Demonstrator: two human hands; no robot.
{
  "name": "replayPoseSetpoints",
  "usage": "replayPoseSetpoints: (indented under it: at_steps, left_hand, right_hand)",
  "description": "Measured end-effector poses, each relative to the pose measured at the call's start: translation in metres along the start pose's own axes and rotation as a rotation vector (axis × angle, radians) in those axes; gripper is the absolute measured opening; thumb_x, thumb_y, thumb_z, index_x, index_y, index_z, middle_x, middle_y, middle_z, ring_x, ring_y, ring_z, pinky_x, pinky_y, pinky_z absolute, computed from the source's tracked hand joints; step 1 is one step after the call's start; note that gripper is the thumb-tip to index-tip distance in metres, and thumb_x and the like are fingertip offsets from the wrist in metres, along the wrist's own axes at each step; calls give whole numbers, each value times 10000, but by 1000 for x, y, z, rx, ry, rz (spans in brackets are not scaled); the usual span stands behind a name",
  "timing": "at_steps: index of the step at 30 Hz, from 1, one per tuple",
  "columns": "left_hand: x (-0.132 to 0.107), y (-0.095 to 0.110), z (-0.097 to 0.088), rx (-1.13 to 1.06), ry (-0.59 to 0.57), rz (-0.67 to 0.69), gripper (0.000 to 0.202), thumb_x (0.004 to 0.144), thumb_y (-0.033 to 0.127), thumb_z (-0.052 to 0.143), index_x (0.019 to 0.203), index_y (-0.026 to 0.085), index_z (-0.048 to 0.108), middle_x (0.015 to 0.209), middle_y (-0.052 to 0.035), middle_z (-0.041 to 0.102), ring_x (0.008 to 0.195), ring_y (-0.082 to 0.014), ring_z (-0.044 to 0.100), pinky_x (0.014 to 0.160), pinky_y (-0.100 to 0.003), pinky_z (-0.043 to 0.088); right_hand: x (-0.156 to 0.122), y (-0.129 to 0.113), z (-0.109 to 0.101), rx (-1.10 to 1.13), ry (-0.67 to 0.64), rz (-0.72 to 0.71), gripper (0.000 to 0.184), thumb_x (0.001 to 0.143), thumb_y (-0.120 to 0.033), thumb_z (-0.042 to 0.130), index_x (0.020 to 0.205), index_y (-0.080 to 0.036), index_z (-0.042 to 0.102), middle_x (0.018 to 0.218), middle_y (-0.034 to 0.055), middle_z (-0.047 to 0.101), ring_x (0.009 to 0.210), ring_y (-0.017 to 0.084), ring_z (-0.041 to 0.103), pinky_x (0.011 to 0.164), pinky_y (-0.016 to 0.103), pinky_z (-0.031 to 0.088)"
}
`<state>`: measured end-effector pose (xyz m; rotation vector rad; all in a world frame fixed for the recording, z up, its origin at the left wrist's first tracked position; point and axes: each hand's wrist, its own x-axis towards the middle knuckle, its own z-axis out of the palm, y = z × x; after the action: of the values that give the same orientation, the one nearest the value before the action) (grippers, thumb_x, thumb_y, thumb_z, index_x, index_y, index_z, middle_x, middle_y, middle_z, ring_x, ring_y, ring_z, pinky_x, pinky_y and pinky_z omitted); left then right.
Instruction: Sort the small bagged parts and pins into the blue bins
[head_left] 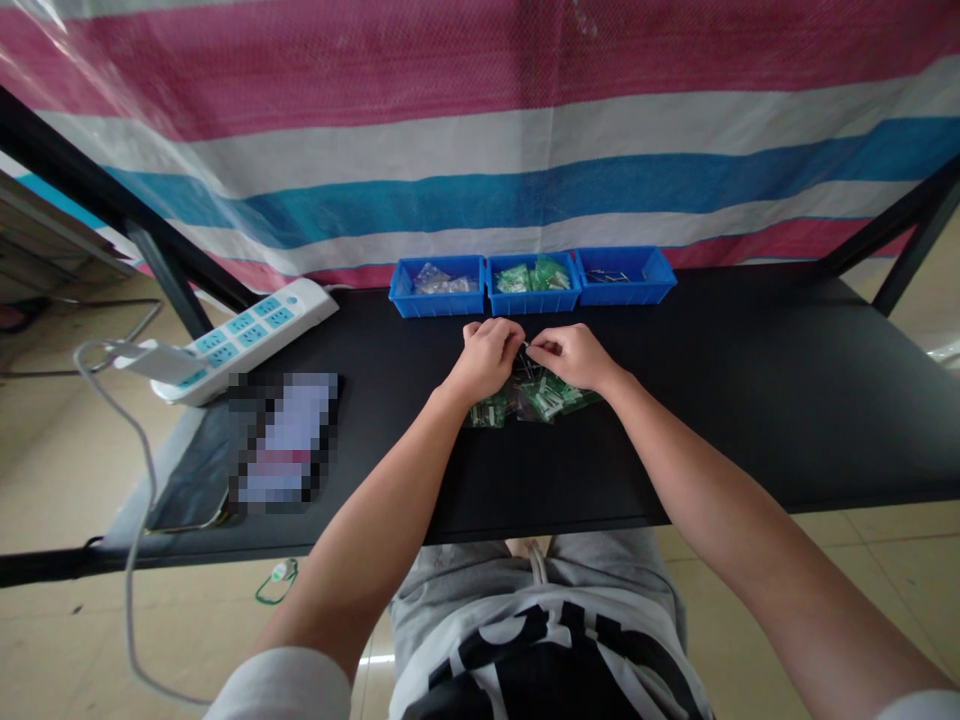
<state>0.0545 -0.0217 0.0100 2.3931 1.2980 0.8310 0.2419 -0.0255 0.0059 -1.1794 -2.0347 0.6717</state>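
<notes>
My left hand and my right hand are close together over the middle of the black table, fingertips almost meeting. Both have their fingers pinched closed. What they pinch is too small and too hidden to name. Some thin dark, rod-like pieces show in the gap just below the fingertips. Under my right hand and wrist lie small clear-and-green plastic packets with pale slim pieces in them. Another green packet pokes out below my left hand, partly covered by it.
Three blue bins stand in a row behind my hands: a left bin with clear packets, a middle bin with green packets, a right bin with thin rods. Leftward are a power strip, a cable and a blurred-out phone-like object.
</notes>
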Motion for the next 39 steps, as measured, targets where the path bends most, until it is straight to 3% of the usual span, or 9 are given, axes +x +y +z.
replayPoseSetpoints:
  at_steps: [8,11,19,27,33,39]
  left_hand:
    - [0,1,-1,-81,136,14,193,957,289,447,915,180,600,876,-38,693,841,-167,616,848,-308,409]
    - [0,0,0,-92,157,18,246,971,336,430,995,178,617,902,-40,703,845,-168,626,849,-311,412]
    - [1,3,-3,-22,42,35,360,992,329,360,817,170,632,798,-45,694,805,-175,635,827,-332,399]
    - [1,1,-2,-47,92,23,255,970,305,420,954,180,642,901,-50,713,861,-175,645,868,-321,409]
    - [2,1,-3,-12,78,11,252,967,290,415,991,186,643,965,-66,718,939,-189,649,909,-335,400]
    - [1,-4,1,-35,81,-31,364,935,258,448,1280,158,511,1023,-69,711,1001,-196,648,957,-369,388]
  right_hand:
    - [1,-2,-2,187,75,49,311,854,-427,593,732,-147,651,607,-2,585,547,112,469,541,254,340]
    - [2,-4,-3,237,137,70,290,829,-429,622,737,-155,644,623,7,599,558,121,486,547,261,359]
    - [1,-4,2,323,162,82,256,773,-414,700,753,-165,645,638,9,616,557,126,509,542,265,382]
    - [3,-2,-3,243,96,103,391,852,-517,584,717,-155,647,635,16,619,554,121,498,563,263,368]
    - [3,-2,-7,227,58,106,395,862,-491,556,703,-148,671,621,25,631,523,118,488,542,260,362]
    - [5,7,-8,280,98,131,319,792,-437,624,796,-134,723,675,47,687,529,125,535,537,258,403]
